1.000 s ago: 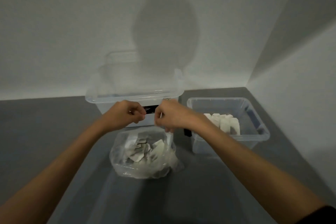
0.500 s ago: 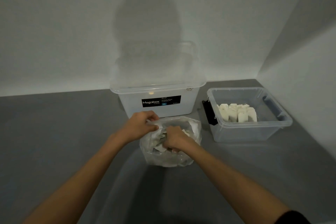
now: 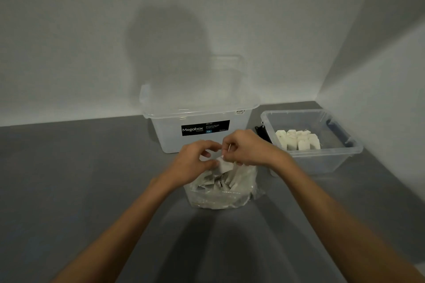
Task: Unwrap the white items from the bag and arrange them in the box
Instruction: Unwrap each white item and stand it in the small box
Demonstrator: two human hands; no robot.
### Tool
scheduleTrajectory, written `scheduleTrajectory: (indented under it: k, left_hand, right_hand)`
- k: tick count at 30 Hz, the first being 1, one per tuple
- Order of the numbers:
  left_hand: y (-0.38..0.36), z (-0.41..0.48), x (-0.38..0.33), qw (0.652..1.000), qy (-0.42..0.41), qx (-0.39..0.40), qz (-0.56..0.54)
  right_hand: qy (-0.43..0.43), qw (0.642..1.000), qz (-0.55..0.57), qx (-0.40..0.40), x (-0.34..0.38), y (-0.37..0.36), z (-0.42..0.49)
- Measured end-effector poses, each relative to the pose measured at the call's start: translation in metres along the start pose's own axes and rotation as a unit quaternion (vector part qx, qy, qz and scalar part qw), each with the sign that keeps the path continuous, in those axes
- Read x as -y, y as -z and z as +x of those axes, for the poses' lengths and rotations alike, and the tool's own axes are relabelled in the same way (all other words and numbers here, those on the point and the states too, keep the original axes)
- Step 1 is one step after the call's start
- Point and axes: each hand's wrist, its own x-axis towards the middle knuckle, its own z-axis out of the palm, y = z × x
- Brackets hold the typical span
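Grey table (image 3: 92, 190) ran up to the clear plastic bag (image 3: 220, 193), which sat slumped just below the hands with its mouth open and a heap of wrapped white pieces inside. Over that mouth the left hand (image 3: 195, 163) and the right hand (image 3: 248, 151) met on one packet (image 3: 224, 166). Both had their fingers curled and pinched it near its upper edge, one from each side, so neither hand was free. The packet looked light, thin and limp, a flimsy wrapper round something small and flat. It would likely need no strength to lift, yet might crumple or tear crookedly if tugged from the middle. The sound hold seemed to be at the top seam, close to the corners, with the two sides drawn apart. If the wrapper was film it could be slick, which favoured fingertip pinches over a flat grip. Beyond the hands stood a big clear tub (image 3: 174, 142). To its right was the open box (image 3: 322, 165), where unwrapped white items (image 3: 299, 142) stood upright in close rows, with bare floor beside them.
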Motion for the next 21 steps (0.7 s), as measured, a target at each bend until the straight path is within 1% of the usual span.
scheduleTrajectory:
  k: [3,6,8,10,13,15,17,18,21]
  left_hand:
    - [-0.003,0.004,0.000,0.999,0.008,0.011,-0.042]
    - [-0.004,0.006,-0.002,0.988,0.032,-0.012,-0.148]
    - [-0.003,0.006,-0.004,0.973,0.061,-0.026,-0.222]
    - [-0.002,0.006,-0.004,0.963,0.070,-0.019,-0.261]
    - [0.001,0.006,-0.002,0.961,0.055,-0.022,-0.269]
    - [0.003,0.007,0.003,0.960,0.059,-0.055,-0.267]
    - [0.005,0.005,0.010,0.959,0.072,-0.092,-0.259]
    - [0.006,0.004,0.014,0.957,0.081,-0.107,-0.257]
    - [0.008,-0.001,0.023,0.954,0.105,-0.131,-0.247]
  right_hand:
    - [0.030,0.999,-0.007,-0.039,0.000,0.010,-0.002]
    - [0.029,0.996,0.030,-0.085,-0.005,0.012,0.001]
    - [0.021,0.995,0.056,-0.085,-0.009,0.011,0.004]
    - [0.023,0.995,0.059,-0.083,-0.011,0.009,0.008]
    - [0.031,0.995,0.042,-0.082,-0.008,0.007,0.012]
    - [0.031,0.995,0.052,-0.078,-0.005,0.003,0.015]
    - [0.006,0.995,0.063,-0.074,-0.005,-0.003,0.019]
    - [-0.016,0.996,0.063,-0.059,-0.005,-0.009,0.022]
    - [-0.086,0.995,0.046,0.029,-0.011,-0.035,0.030]
